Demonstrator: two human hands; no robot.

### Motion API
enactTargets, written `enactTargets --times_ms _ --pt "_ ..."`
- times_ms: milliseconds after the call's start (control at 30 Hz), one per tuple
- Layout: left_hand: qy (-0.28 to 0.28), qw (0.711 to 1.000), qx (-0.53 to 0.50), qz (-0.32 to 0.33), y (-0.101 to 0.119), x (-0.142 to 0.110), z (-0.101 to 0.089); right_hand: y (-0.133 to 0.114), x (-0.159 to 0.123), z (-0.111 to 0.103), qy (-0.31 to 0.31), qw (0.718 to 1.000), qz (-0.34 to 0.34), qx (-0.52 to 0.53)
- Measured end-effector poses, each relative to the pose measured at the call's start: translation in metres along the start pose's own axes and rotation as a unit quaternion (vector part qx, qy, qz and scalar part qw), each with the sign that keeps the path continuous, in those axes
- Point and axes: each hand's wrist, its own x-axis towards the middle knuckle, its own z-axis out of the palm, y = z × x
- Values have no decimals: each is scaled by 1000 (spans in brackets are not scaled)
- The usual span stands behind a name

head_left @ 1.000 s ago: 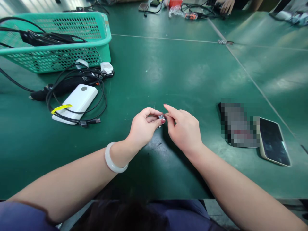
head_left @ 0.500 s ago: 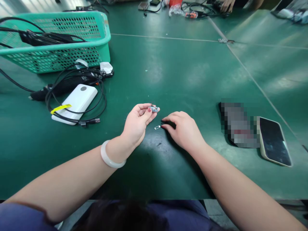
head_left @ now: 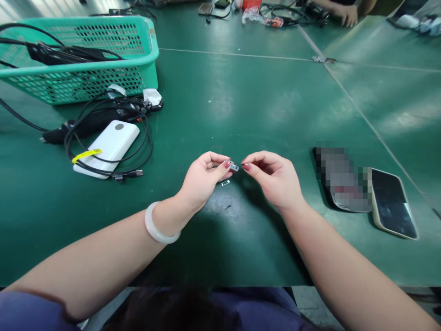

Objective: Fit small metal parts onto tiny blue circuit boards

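Between the thumb and fingers of my left hand [head_left: 205,179] is a small grey-blue piece [head_left: 233,167] with darker spots on it, too small to name more exactly. My right hand [head_left: 277,177] is just to the right of it, with thumb and index fingertips pinched together. Whatever that pinch holds, if anything, is too small to make out. On the green table below my left fingertips lies a small white rectangular frame [head_left: 225,183], touched by neither hand.
At left a white power bank [head_left: 109,149] lies under a looped black cable beside a black tool [head_left: 93,120]. A green plastic basket [head_left: 103,66] with cables stands behind. To the right are a dark pouch [head_left: 339,179] and a phone [head_left: 392,202]. Another person's hand [head_left: 348,16] rests far back.
My right hand has lifted from beside the white frame and moved up and right, fingertips pinched. My left hand has shifted slightly right and turned the grey piece. The other person's hand moved right.
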Motion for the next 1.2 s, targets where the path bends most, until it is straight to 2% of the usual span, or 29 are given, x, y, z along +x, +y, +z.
enactTargets --times_ms 100,300,633,733,800,967,1200 --pt "-15 1000 -1 -5 0 0 0 3 2 2 -19 998 -6 51" --pt "-18 1000 -3 -11 0 -1 0 3 3 3 -51 997 14 57" --pt "-17 1000 -21 -4 0 0 -1 2 -1 3 -30 1000 7 -1" --pt "3 1000 -28 0 1 0 0 4 -1 1 -15 1000 20 -13" --pt "27 999 -34 3 2 0 0 5 -1 -1 -22 997 22 -70" --pt "51 997 -53 13 2 1 0 7 -5 5 -124 955 -48 -264" --pt "58 997 -45 12 2 1 1 11 -5 12 -178 907 -136 -357"
